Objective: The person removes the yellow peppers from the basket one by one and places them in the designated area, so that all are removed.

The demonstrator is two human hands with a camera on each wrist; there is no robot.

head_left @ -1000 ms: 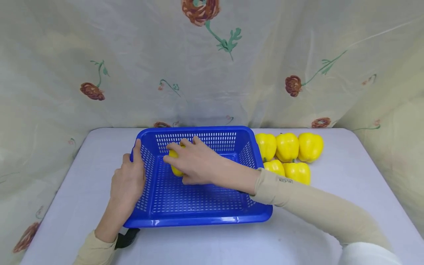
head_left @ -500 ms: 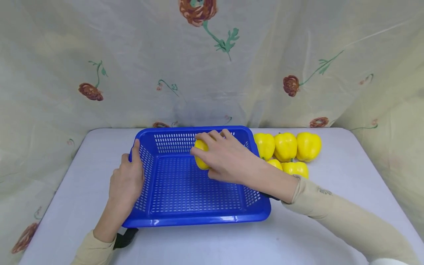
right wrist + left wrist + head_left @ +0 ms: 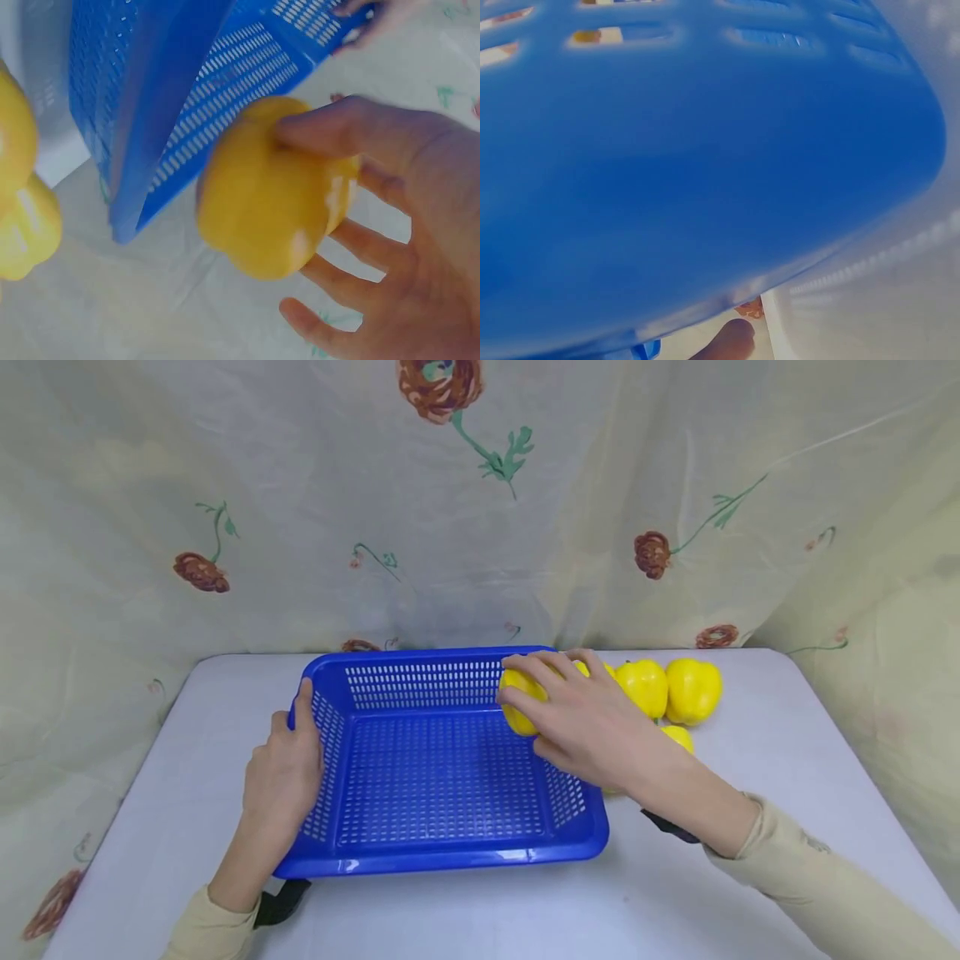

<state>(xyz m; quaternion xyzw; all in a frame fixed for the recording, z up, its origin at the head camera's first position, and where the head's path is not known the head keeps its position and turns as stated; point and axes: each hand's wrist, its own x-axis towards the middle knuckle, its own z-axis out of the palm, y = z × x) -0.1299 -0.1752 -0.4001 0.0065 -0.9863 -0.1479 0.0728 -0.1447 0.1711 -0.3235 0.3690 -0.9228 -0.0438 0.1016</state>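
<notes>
A yellow bell pepper (image 3: 517, 714) is held in my right hand (image 3: 600, 727), over the right wall of a blue plastic basket (image 3: 450, 862). The right wrist view shows the thumb (image 3: 337, 127) on one side of the pepper (image 3: 262, 195) and the fingers on the other. My left hand (image 3: 283, 777) grips the basket's left rim, thumb along the top and fingers down outside. Basket wall (image 3: 705, 165) fills most of the left wrist view, with a fingertip (image 3: 731, 341) at its lower edge. The basket's slotted floor shows bare.
Several more yellow bell peppers (image 3: 693, 691) sit on the table (image 3: 780, 735) to the basket's right, some partly hidden behind my right hand and forearm. A flower-patterned curtain (image 3: 300, 485) hangs behind the table and at its sides.
My right hand has lifted the pepper from inside the basket and carried it rightward to the right wall. My left hand has stayed on the left rim.
</notes>
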